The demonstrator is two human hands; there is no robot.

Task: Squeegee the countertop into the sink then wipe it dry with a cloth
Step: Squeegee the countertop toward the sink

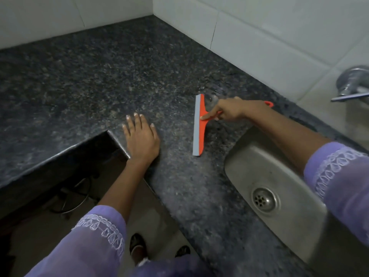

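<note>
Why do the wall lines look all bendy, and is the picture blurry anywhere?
In the head view, the wide-angle lens bends the tile wall and countertop edges; the tap and the purple sleeves near the frame's edges look soft, while the orange squeegee stays sharp; lighting is dim and even, with faint shine beside the squeegee.

Orange squeegee (200,124) with a pale grey-blue blade, on the dark speckled black-and-grey granite countertop (99,80). Dull silver steel sink (283,176) at right. White tiles (259,33) on the far walls. Lilac sleeves (95,242) with white embroidered trim, near.
</note>
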